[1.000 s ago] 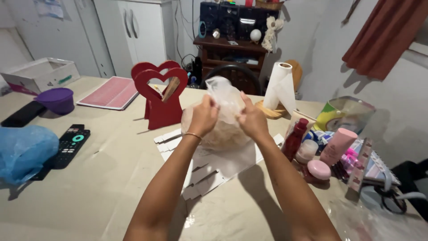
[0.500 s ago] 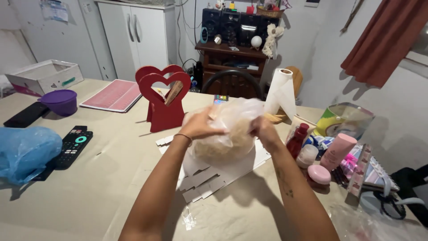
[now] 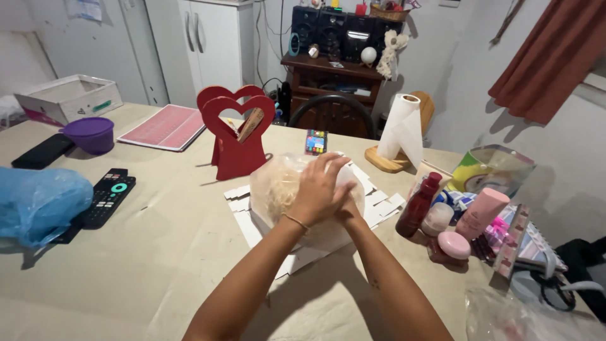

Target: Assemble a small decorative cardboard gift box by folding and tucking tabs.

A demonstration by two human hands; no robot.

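The clear plastic bag of pale shredded filling [image 3: 278, 189] sat on flat white cardboard [image 3: 379, 205], left hand [image 3: 319, 189] fingers spread flat pressing it, right hand [image 3: 347, 211] fingers hidden, so steady even pressure suited best

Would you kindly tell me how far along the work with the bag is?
Done: the clear bag holds pale straw-like filling and rests on the flat white cardboard. In hand: the left hand and right hand press on it. Left: the cardboard is unfolded.
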